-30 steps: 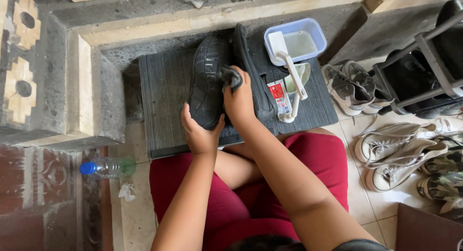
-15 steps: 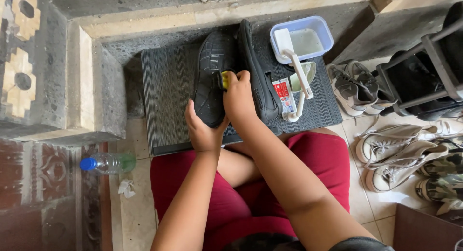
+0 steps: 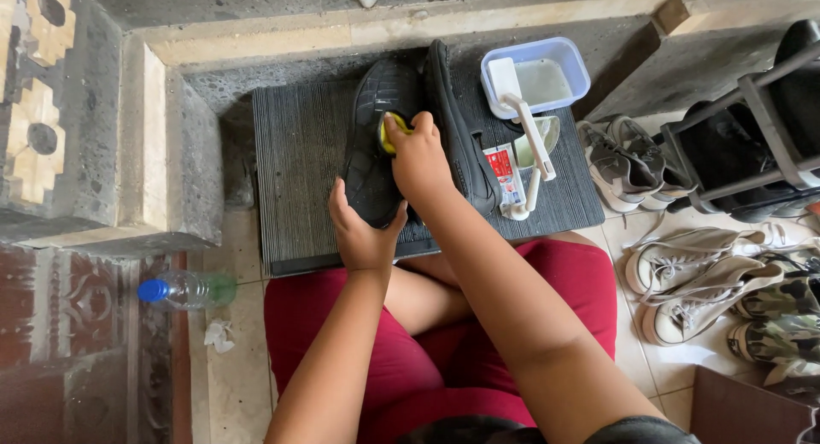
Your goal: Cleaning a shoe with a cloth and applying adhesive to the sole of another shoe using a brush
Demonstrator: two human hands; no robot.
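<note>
A black shoe (image 3: 376, 128) lies sole up on a dark ribbed mat (image 3: 299, 171). My left hand (image 3: 363, 230) grips its heel end. My right hand (image 3: 418, 158) is shut on a yellow sponge (image 3: 390, 130) pressed against the sole's middle. A second black shoe (image 3: 457, 128) lies on its side just right of the first, touching my right hand.
A tube (image 3: 506, 179), a white brush (image 3: 530, 128) and a clear tub of cloudy water (image 3: 540, 78) sit at the mat's right. Sneakers (image 3: 683, 273) and a shoe rack (image 3: 752, 128) fill the right floor. A plastic bottle (image 3: 184, 290) lies at left beside a stone ledge (image 3: 162, 145).
My right hand has slid the sponge up the sole, away from me. The left hand keeps its hold on the heel.
</note>
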